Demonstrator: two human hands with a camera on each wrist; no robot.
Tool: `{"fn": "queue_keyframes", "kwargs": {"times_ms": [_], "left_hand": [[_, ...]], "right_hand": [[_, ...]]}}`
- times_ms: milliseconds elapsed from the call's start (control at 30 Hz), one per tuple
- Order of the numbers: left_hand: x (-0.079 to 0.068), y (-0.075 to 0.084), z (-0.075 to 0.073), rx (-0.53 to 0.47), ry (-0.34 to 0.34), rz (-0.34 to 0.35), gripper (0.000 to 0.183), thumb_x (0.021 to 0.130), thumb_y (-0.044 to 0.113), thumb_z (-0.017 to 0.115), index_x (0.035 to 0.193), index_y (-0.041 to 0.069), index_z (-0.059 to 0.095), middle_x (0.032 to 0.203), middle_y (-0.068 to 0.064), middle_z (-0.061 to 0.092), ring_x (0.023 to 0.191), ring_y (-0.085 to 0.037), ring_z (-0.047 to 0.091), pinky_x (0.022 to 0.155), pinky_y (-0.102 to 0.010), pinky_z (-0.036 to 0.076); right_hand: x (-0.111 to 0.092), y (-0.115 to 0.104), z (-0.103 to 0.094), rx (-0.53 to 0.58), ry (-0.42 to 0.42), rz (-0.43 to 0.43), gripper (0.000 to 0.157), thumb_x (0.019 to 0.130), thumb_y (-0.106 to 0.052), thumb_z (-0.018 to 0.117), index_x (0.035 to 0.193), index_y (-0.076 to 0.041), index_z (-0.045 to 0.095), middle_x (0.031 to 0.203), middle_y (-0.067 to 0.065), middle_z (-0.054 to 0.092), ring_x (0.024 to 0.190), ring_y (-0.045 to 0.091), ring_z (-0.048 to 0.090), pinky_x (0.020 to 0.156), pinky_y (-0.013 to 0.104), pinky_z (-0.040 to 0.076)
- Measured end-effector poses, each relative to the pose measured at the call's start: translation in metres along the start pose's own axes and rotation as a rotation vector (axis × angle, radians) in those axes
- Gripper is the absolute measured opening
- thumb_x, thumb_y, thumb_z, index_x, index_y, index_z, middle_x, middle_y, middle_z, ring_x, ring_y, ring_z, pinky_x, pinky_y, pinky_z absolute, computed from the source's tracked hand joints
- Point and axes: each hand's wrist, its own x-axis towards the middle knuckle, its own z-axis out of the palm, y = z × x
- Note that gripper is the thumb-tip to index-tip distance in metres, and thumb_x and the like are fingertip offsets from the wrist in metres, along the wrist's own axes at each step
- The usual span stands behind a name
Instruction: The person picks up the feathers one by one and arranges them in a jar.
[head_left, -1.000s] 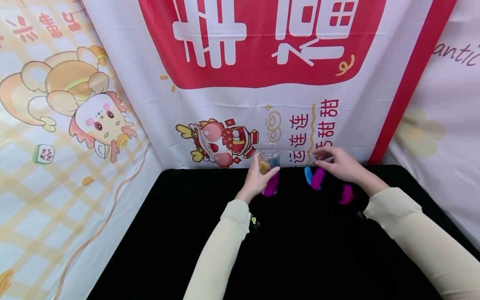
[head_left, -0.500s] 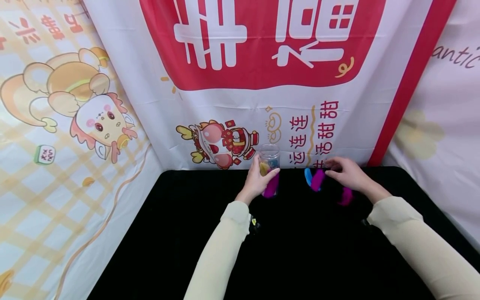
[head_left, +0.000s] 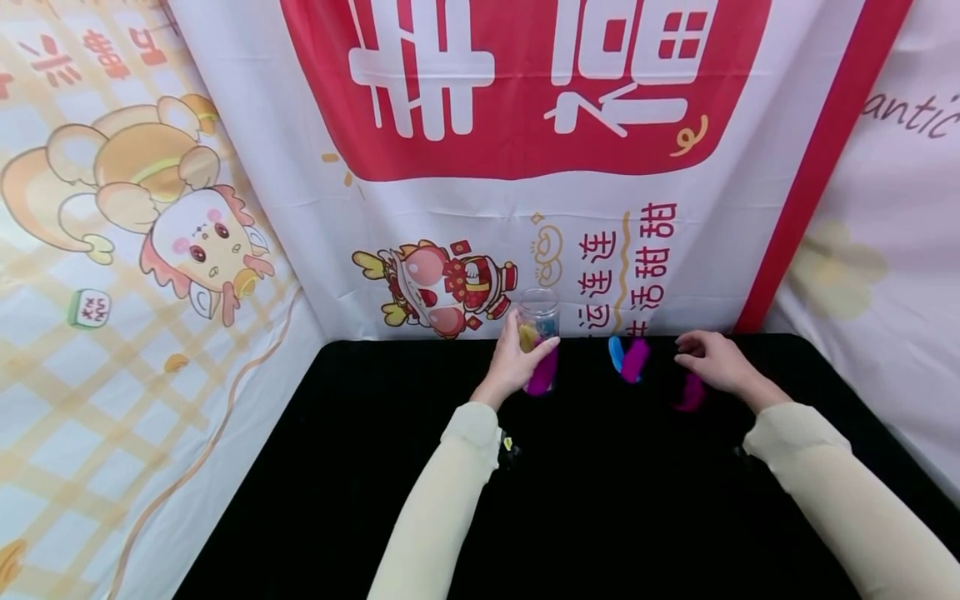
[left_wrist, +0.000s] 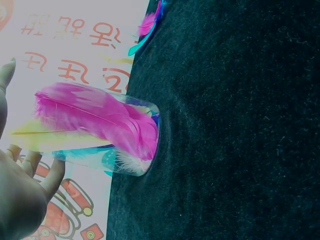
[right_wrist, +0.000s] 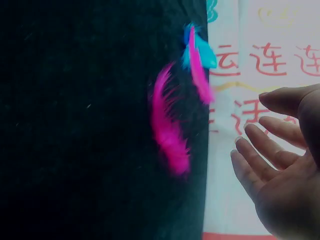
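My left hand [head_left: 513, 354] grips a clear plastic jar [head_left: 538, 300] with its thumb and fingers wrapped around the side. Magenta, yellow, blue and white feathers [left_wrist: 95, 112] fill the jar, which stands at the back of the black table. To the right, my right hand [head_left: 716, 360] hovers with relaxed fingers and nothing between them. A loose magenta feather [right_wrist: 170, 125] lies just below it on the cloth. Farther left, another magenta feather [head_left: 634, 360] lies with a blue feather [head_left: 617, 352] beside it, between the jar and my right hand.
Black cloth covers the table [head_left: 600, 500]. A white and red printed banner [head_left: 510, 150] hangs right behind its back edge. A checked cartoon sheet [head_left: 112, 333] hangs at the left, and a pale sheet [head_left: 885, 275] at the right.
My right hand has moved right, from above the blue and magenta feathers to above the single magenta feather. My left hand and the jar have stayed in place.
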Motion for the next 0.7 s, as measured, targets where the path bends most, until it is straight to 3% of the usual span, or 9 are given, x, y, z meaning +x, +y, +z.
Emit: {"fn": "queue_keyframes", "kwargs": {"times_ms": [233,400,700], "left_hand": [[0.0,0.0,0.001,-0.021,-0.001,-0.002,0.087,0.094,0.043,0.074,0.16,0.023,0.022,0.159,-0.013,0.038,0.142,-0.029,0.043,0.117,-0.048,0.035],[-0.001,0.001,0.0,-0.01,-0.005,-0.011,0.09,0.092,0.053,0.073,0.16,0.025,0.021,0.158,-0.011,0.039,0.141,-0.027,0.044,0.116,-0.046,0.036],[-0.001,0.002,-0.001,0.005,-0.009,-0.015,0.093,0.091,0.056,0.072,0.161,0.025,0.019,0.159,-0.011,0.037,0.143,-0.027,0.043,0.117,-0.046,0.035]], "right_hand": [[-0.004,0.017,0.004,-0.017,0.034,0.022,0.038,0.098,-0.016,0.066,0.123,0.012,0.062,0.116,0.03,0.068,0.103,0.042,0.066,0.087,0.051,0.052],[-0.005,0.027,0.007,-0.02,0.033,0.052,0.037,0.097,-0.014,0.067,0.122,0.013,0.062,0.116,0.032,0.067,0.105,0.044,0.065,0.089,0.055,0.051],[-0.011,0.04,0.006,-0.044,0.012,0.2,0.042,0.097,-0.021,0.064,0.118,0.014,0.063,0.112,0.033,0.066,0.105,0.048,0.061,0.086,0.057,0.051]]}}
